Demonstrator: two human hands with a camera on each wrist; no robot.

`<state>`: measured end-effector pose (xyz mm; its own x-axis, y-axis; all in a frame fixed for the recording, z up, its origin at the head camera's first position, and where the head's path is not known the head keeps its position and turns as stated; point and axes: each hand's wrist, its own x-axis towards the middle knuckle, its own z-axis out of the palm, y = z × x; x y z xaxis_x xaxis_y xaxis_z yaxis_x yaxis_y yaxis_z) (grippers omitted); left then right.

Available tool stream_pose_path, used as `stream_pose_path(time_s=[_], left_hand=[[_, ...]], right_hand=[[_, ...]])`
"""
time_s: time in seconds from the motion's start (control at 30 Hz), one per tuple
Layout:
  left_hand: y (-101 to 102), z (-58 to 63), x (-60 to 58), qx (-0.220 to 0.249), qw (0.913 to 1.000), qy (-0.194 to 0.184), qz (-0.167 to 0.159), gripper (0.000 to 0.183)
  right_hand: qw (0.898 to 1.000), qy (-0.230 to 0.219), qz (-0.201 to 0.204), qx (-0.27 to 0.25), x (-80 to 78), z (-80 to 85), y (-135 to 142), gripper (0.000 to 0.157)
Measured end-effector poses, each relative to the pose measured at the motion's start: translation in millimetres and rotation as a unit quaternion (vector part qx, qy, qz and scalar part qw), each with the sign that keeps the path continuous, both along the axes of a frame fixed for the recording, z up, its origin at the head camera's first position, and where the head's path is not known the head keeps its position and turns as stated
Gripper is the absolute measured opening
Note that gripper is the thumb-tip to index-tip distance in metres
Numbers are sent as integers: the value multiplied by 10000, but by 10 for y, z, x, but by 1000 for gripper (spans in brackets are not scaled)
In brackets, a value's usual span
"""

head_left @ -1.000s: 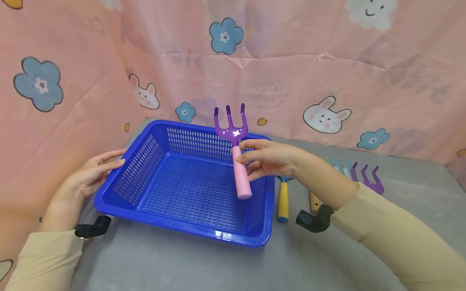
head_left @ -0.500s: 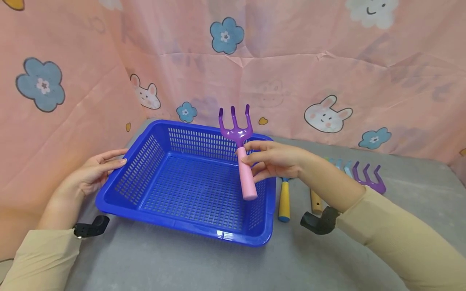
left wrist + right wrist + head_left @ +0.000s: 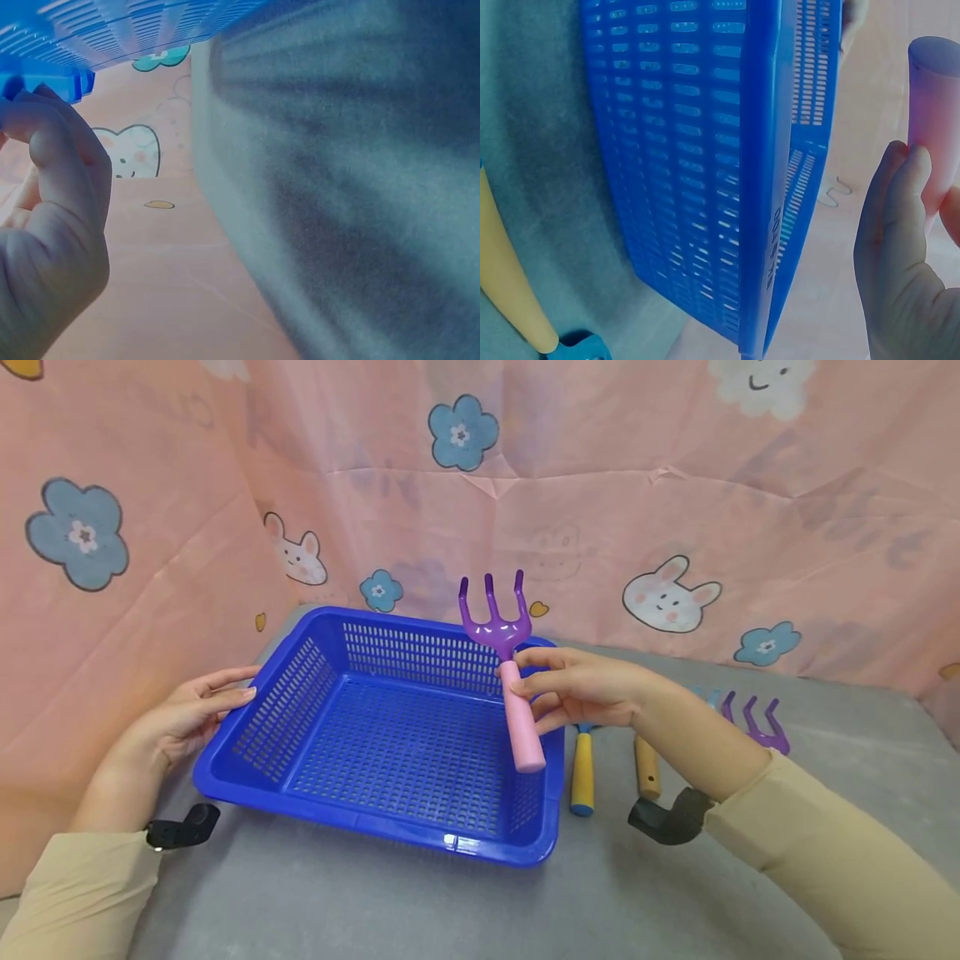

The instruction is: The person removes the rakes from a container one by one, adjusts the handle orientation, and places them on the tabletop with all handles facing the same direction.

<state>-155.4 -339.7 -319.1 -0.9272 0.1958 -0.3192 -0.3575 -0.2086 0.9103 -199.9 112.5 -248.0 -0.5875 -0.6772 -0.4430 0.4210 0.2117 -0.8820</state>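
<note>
My right hand pinches the pink handle of a small garden hand rake, its three purple prongs pointing up and away. The rake is above the right side of a blue plastic basket, whose slotted floor has nothing on it. At the basket's left rim, my left hand grips the edge between thumb and fingers. In the left wrist view the fingers bend up to that rim, beneath the basket's slotted wall. The handle's blunt end shows in the right wrist view.
Right of the basket lies a tool with a yellow handle. Beyond it are a wooden handle, a second purple rake head and light blue prongs, partly hidden by my right forearm. A printed pink cloth hangs behind the grey table.
My right hand and the hand rake have moved a little to the right, over the basket's right side. The left hand and the basket have stayed almost in place.
</note>
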Motion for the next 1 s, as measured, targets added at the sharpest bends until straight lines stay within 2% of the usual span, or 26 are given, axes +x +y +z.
stream_pose_path(time_s=[0.53,0.77,1.0], left_hand=[[4,-34,-30,78,9998,-39,-159,28],[-19,-40,1,-23,9999,-91,-75,28],[-28,-28,-1,155,9998,-10,-115,29]], right_hand=[[9996,213,-40,162,36,-9,234,49],[9991,265,-77,317,38,-42,280,47],[9983,475,-133,316,22,-34,367,52]])
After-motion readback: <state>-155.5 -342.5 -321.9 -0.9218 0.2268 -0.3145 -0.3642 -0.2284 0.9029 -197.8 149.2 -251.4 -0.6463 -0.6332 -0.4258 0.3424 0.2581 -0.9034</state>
